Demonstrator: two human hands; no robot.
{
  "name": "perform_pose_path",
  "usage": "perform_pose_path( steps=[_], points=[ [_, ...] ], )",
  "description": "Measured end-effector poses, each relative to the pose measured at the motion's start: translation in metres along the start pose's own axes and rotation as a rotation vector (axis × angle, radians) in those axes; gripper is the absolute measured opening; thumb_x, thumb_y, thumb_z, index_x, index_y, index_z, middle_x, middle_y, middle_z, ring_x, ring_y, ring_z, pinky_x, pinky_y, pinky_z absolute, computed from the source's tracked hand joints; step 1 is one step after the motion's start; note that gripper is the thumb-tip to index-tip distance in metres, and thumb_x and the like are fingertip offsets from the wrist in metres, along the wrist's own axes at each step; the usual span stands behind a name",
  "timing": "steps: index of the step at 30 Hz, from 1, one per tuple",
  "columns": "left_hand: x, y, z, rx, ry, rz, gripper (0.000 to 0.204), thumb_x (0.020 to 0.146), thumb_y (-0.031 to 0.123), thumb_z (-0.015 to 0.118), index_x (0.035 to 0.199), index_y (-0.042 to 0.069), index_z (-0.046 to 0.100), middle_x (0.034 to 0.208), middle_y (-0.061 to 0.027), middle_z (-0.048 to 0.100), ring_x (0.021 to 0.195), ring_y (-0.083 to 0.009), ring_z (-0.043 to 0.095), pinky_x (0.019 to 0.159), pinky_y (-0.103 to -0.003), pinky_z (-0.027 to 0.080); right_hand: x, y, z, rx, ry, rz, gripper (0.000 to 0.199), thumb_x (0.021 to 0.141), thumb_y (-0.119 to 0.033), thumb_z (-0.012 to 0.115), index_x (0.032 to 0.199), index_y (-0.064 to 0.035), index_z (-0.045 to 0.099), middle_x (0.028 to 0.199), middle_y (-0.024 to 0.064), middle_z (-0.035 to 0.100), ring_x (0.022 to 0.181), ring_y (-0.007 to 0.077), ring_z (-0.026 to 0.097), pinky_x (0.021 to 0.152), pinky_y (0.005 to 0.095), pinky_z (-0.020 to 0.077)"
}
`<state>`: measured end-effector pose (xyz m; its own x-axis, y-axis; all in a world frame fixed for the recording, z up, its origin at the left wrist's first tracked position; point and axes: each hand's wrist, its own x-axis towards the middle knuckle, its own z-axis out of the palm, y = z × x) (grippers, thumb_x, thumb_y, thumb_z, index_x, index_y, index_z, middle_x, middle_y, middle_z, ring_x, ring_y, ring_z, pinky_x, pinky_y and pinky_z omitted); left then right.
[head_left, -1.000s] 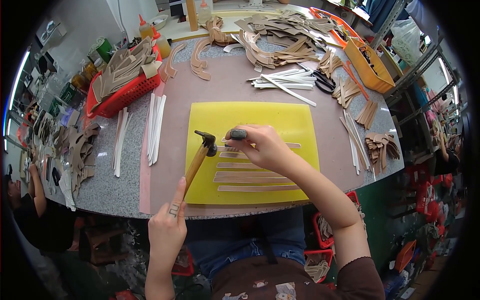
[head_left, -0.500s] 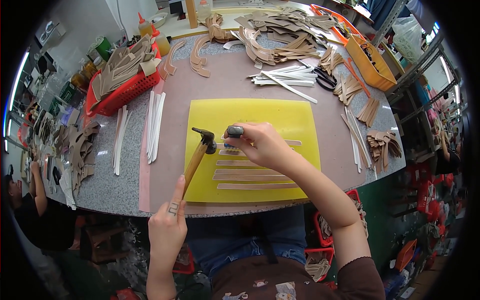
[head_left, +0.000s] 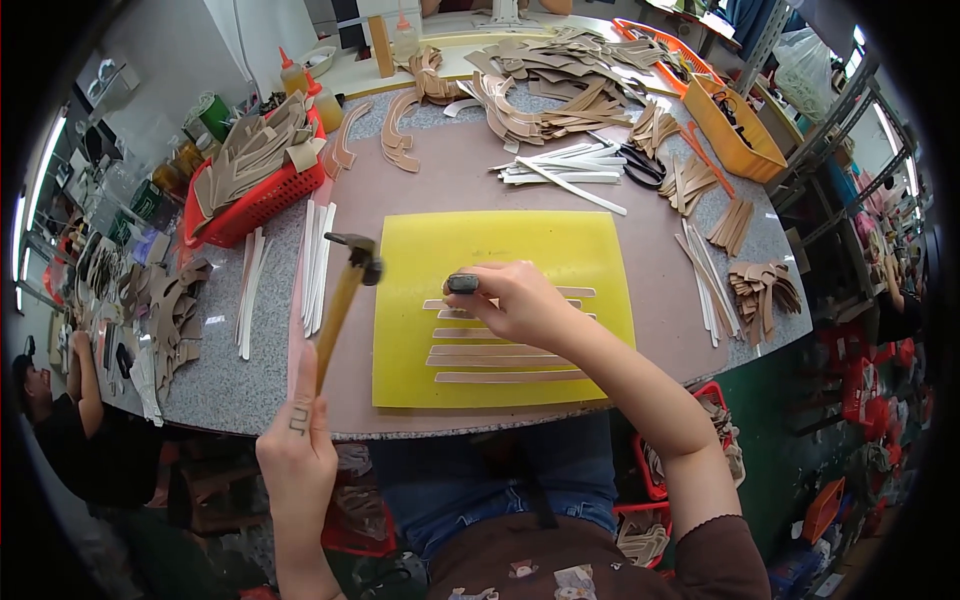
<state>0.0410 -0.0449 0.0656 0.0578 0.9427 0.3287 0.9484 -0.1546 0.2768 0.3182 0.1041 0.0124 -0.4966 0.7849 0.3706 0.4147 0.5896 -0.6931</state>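
Note:
My left hand [head_left: 298, 445] is closed round the wooden handle of a hammer [head_left: 343, 308], index finger stretched along it. Its dark metal head stands raised over the left edge of a yellow mat [head_left: 500, 236]. My right hand [head_left: 520, 308] grips a short punch-like tool upright, with its dark metal top [head_left: 462, 284] showing above the fingers; the lower end is hidden by the hand. Beneath that hand, several narrow tan strips [head_left: 490, 351] with pale edges lie crosswise on the mat, partly covered by my hand and forearm.
White strips lie in piles [head_left: 565, 165] beyond the mat and at its left [head_left: 318, 265]. Scissors [head_left: 643, 167] rest by the far pile. A red basket [head_left: 255, 205] of tan pieces stands at left, a yellow bin [head_left: 733, 130] at far right. Another person [head_left: 85, 420] sits at left.
The hammer has swung left and away from the punch-like tool, and my left hand has moved left with it. My right hand still holds the tool over the strips, slightly shifted in view.

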Motion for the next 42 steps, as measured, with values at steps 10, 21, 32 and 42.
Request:
perform_pose_path(
  steps=[10,21,32,42],
  points=[
    [-0.020,0.025,0.028,0.029,-0.245,0.020,0.061,0.095,0.000,0.062,0.152,0.019,0.051,0.066,-0.0080,0.056,0.047,-0.0170,0.043,0.048,-0.036,0.040,-0.020,0.023,-0.012,0.853,0.476,0.420,0.008,0.092,-0.008,0.072,0.099,-0.0032,0.072,0.088,0.0055,0.075,0.061,0.0104,0.057,0.054,0.0253,0.0439],
    [-0.027,0.025,0.028,-0.125,-0.040,0.047,0.064,0.094,0.002,0.064,0.154,0.022,0.049,0.064,-0.0059,0.051,0.045,-0.0162,0.039,0.046,-0.035,0.038,-0.013,0.006,-0.004,0.049,0.031,-0.004,0.007,0.093,-0.007,0.070,0.100,-0.0045,0.072,0.084,0.0057,0.073,0.060,0.0120,0.054,0.055,0.0261,0.0423],
    [-0.022,0.029,0.032,0.111,-0.196,0.060,0.066,0.094,0.003,0.067,0.154,0.022,0.048,0.062,-0.0043,0.047,0.044,-0.0146,0.037,0.044,-0.035,0.037,-0.028,0.012,-0.024,0.322,0.169,0.204,0.010,0.098,-0.009,0.066,0.100,-0.0007,0.070,0.091,0.0104,0.074,0.076,0.0180,0.071,0.071,0.0268,0.0584],
    [-0.022,0.031,0.036,0.089,-0.182,0.055,0.068,0.093,0.003,0.068,0.154,0.022,0.048,0.062,-0.0038,0.045,0.044,-0.0144,0.037,0.044,-0.035,0.038,-0.019,-0.013,-0.011,0.013,-0.012,0.099,0.009,0.090,-0.007,0.072,0.097,-0.0023,0.072,0.080,0.0080,0.072,0.058,0.0176,0.055,0.054,0.0287,0.0429]
  ],
)
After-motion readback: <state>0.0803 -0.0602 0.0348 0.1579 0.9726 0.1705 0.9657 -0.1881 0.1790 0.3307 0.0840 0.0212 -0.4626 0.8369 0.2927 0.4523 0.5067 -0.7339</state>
